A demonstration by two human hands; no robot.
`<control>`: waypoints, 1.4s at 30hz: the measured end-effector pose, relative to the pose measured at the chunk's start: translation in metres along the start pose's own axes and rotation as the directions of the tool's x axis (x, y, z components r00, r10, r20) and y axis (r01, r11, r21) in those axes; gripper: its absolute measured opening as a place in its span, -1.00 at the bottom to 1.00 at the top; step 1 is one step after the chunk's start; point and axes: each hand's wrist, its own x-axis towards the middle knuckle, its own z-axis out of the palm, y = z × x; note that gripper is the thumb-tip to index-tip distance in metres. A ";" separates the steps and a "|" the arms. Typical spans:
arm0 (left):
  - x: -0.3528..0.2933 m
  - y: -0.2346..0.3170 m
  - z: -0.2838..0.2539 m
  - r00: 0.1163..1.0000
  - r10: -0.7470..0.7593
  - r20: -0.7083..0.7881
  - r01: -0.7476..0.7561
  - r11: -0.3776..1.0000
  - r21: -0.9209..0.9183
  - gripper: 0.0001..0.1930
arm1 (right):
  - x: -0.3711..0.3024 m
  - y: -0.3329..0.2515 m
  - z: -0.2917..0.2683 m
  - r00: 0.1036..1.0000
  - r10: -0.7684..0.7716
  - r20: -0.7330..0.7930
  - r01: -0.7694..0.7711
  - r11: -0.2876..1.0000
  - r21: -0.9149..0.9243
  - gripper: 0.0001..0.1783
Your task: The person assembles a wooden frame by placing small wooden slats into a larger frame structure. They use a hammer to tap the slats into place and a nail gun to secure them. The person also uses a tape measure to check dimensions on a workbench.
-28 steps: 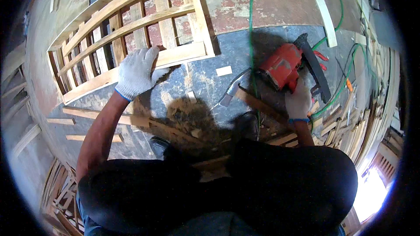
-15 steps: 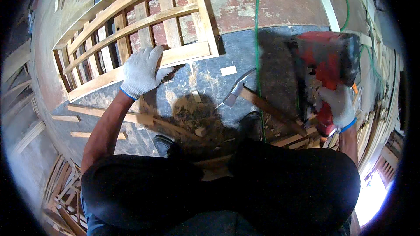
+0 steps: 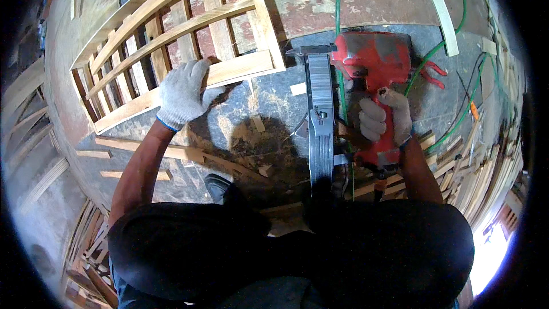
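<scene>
My left hand (image 3: 182, 92), in a white knitted glove, grips the near rail of a slatted wooden frame (image 3: 197, 24). Its fingers lie over the rail and the thumb rests on the near side. The frame has curved rails and several cross slats. In my right hand (image 3: 394, 115), also gloved, is a red nail gun (image 3: 374, 57), its handle wrapped by my fingers. The gun's nose points left toward the frame's near right corner, a little apart from it. Its long grey magazine (image 3: 321, 120) runs toward my knees and covers most of a hammer, whose head (image 3: 301, 129) barely shows.
A green air hose (image 3: 434, 50) runs along the floor on the right, past a pale wood strip (image 3: 439, 8). Several loose wood strips (image 3: 171, 150) and sawdust lie before my feet. Stacked strips (image 3: 480, 166) line the right side; offcuts (image 3: 86, 240) pile up at lower left.
My right hand has swung the nail gun left and turned it so its nose faces the frame. The magazine now covers the hammer. My left hand has stayed on the rail.
</scene>
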 end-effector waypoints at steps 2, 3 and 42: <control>0.000 0.000 0.000 1.000 -0.002 0.009 0.002 1.000 0.006 -0.26 | 0.005 0.001 -0.005 0.999 0.000 0.035 -0.002 0.999 0.036 -0.57; -0.001 0.000 0.001 1.000 -0.001 0.006 0.001 1.000 0.012 -0.26 | 0.007 0.003 -0.002 0.996 0.000 0.084 -0.005 0.998 0.055 -0.59; 0.005 0.002 -0.017 0.997 0.070 -0.026 -0.071 0.996 -0.049 -0.31 | -0.044 0.002 0.052 0.988 -0.111 0.111 0.140 0.943 -0.303 -0.77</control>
